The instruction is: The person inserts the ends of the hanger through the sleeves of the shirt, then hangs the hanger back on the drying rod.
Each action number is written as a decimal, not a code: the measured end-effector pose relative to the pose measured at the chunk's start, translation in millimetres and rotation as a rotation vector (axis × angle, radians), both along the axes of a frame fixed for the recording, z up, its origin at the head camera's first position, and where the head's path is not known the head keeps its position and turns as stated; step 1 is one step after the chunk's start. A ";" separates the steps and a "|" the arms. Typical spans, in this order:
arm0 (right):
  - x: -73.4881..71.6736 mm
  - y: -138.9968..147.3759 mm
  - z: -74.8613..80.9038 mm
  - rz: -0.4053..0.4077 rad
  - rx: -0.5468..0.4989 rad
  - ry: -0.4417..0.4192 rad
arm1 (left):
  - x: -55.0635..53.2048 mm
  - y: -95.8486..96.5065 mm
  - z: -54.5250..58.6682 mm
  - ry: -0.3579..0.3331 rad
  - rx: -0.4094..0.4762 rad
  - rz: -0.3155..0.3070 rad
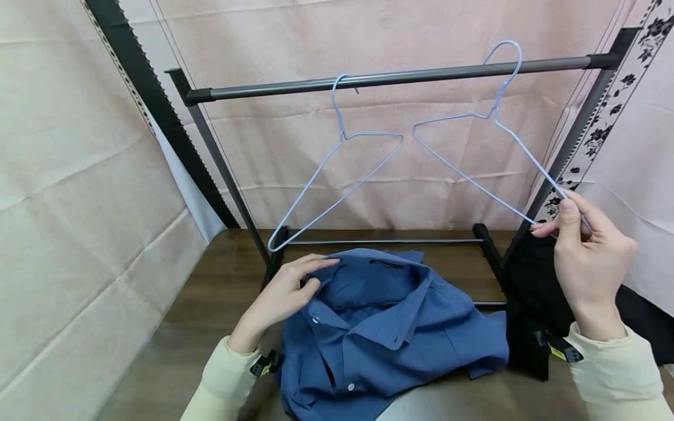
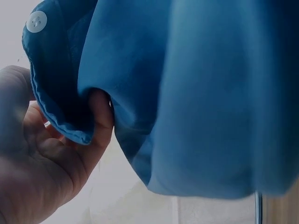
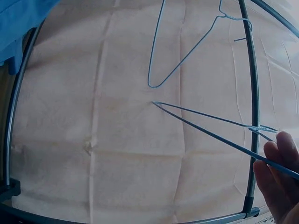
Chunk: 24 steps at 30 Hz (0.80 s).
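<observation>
A blue button-up shirt lies bunched in front of me, its collar spread open toward the rack. My left hand holds the collar's left side; in the left wrist view the collar edge passes between thumb and fingers. At the right, my right hand pinches the lower right corner of a light blue wire hanger. That hanger tilts, and its hook loops over the rod with its top well above the bar. A second wire hanger hangs from the rod, left of the first.
The black rack's left post and right post rise from a brown wooden table. Black cloth lies below my right hand. Pale curtains stand behind and at both sides.
</observation>
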State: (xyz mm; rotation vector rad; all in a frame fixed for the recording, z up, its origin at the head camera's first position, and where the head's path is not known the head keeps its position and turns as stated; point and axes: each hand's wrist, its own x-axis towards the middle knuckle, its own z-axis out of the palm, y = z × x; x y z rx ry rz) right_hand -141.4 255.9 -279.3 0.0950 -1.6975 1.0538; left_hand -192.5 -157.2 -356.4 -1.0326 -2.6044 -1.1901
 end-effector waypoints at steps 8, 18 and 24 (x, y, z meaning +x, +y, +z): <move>-5.0 14.4 -2.0 0.087 -0.056 0.076 | -0.8 5.5 0.4 0.006 -0.010 0.012; 3.1 37.9 0.4 0.124 -0.110 0.048 | -3.7 8.6 10.1 -0.003 -0.010 -0.011; 9.4 55.0 -2.5 0.173 -0.119 -0.005 | -6.2 10.4 13.0 -0.003 -0.010 -0.015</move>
